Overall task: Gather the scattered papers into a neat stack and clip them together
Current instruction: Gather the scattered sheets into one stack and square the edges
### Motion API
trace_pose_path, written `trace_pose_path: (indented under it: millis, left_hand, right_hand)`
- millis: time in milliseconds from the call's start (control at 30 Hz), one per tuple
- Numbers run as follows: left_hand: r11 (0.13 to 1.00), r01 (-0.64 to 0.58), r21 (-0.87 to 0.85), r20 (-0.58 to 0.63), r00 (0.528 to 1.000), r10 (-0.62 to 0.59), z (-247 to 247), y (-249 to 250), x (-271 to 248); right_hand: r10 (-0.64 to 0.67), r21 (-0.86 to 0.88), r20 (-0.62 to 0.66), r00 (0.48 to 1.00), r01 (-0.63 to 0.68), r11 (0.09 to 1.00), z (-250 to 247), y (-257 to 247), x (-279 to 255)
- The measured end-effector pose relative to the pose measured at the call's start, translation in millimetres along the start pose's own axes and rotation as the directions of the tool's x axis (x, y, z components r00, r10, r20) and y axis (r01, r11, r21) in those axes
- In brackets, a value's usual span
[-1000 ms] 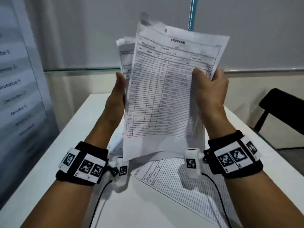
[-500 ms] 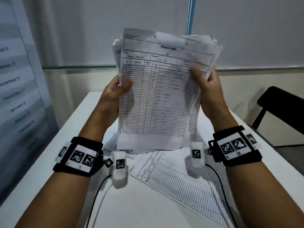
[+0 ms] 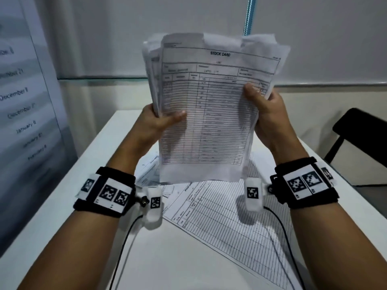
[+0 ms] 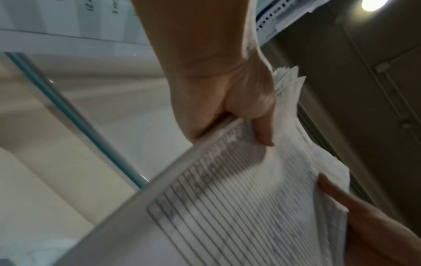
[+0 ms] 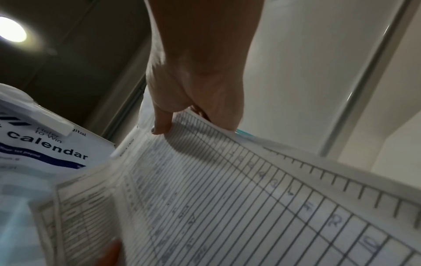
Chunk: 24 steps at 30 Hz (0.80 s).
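Note:
A sheaf of printed stock-card papers [image 3: 211, 114] stands upright in the air above the white table [image 3: 69, 185]. My left hand [image 3: 161, 122] grips its left edge, thumb across the front sheet. My right hand [image 3: 266, 109] grips the right edge, thumb on the front. The top edges of the sheets are uneven. Up close, the left hand [image 4: 239, 108] holds the papers [image 4: 239, 207], and the right hand [image 5: 189, 108] pinches the papers [image 5: 227, 207]. More loose sheets [image 3: 226, 216] lie flat on the table under the sheaf. No clip is in view.
A black chair [image 3: 362, 130] stands at the table's right. A calendar banner [image 3: 23, 105] hangs at the left. A glass partition and wall close the far side. Cables from the wrist cameras [image 3: 125, 233] trail over the table.
The sheaf has come lower and its sheets sit more squarely together. My left thumb has come round onto the front sheet, and both hands have shifted down.

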<state>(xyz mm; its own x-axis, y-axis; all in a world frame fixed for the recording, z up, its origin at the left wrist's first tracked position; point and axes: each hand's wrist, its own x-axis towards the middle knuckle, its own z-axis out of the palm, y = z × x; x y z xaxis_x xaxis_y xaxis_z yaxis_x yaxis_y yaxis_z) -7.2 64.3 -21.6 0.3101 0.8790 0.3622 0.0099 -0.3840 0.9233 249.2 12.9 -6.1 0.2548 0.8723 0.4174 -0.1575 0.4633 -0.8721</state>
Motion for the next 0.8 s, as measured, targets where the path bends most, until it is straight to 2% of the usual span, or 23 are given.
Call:
trace_pose_path:
  millis: [67,167,233,300,333,367,400,433,500,533,567,667,733,800]
  left_hand:
    - [0.998,-0.010,0.055,-0.152,0.988,0.018,9.8,2.0,0.4]
    - [0.999,-0.022,0.048,-0.336,0.941,0.037,1.8,8.8,6.1]
    - [0.996,-0.075,0.052,-0.431,0.898,0.090,-16.2,16.1,8.8]
    - [0.987,-0.147,0.061,-0.522,0.839,0.157,-35.6,26.0,6.8]
    - [0.982,-0.180,0.055,-0.555,0.813,0.179,-44.0,31.9,5.1]
    - [0.979,-0.201,0.046,-0.589,0.786,0.189,-53.2,37.9,2.9]
    - [0.975,-0.220,0.041,-0.625,0.756,0.197,-60.5,43.4,1.4]
    - [0.969,-0.244,0.027,-0.658,0.726,0.201,-67.7,47.4,0.5]
    - [0.956,-0.294,-0.008,-0.718,0.666,0.199,-79.9,51.1,-0.6]
    - [0.949,-0.315,-0.020,-0.731,0.653,0.201,-83.4,53.6,-2.5]
    - [0.944,-0.327,-0.029,-0.731,0.651,0.203,-84.3,56.2,-4.2]
    - [0.950,-0.303,-0.073,-0.733,0.663,0.155,-89.4,61.5,-8.8]
    - [0.946,-0.307,-0.103,-0.732,0.668,0.137,-91.7,62.6,-9.7]
    - [0.942,-0.308,-0.131,-0.729,0.674,0.119,-93.9,64.8,-10.5]
  right_hand:
    - [-0.033,-0.008,0.003,0.999,0.033,0.999,3.0,-3.3,-0.9]
    - [-0.066,-0.108,-0.023,0.998,0.063,0.992,0.5,-12.4,1.5]
    - [-0.091,-0.284,-0.035,0.995,0.077,0.956,-4.8,-22.0,2.1]
    - [-0.081,-0.492,0.038,0.996,0.089,0.866,-10.9,-30.1,-0.9]
    - [-0.027,-0.605,0.123,0.992,0.096,0.790,-11.8,-31.7,-3.3]
    - [0.080,-0.722,0.216,0.973,0.104,0.684,-9.8,-30.5,-6.4]
    - [0.232,-0.830,0.282,0.931,0.116,0.546,-6.2,-26.4,-9.8]
    - [0.394,-0.910,0.309,0.866,0.150,0.386,-2.3,-18.6,-13.4]
    - [0.641,-0.959,0.262,0.721,0.272,0.086,4.2,6.2,-20.5]
    - [0.709,-0.946,0.215,0.672,0.322,-0.019,5.7,20.6,-23.5]
    - [0.742,-0.938,0.168,0.649,0.337,-0.083,4.8,36.4,-25.9]
    - [0.749,-0.942,0.086,0.657,0.298,-0.153,0.2,70.2,-31.3]
    - [0.743,-0.959,0.062,0.667,0.245,-0.140,0.0,78.3,-31.6]
    - [0.756,-0.975,0.057,0.652,0.201,-0.099,1.6,80.3,-30.7]
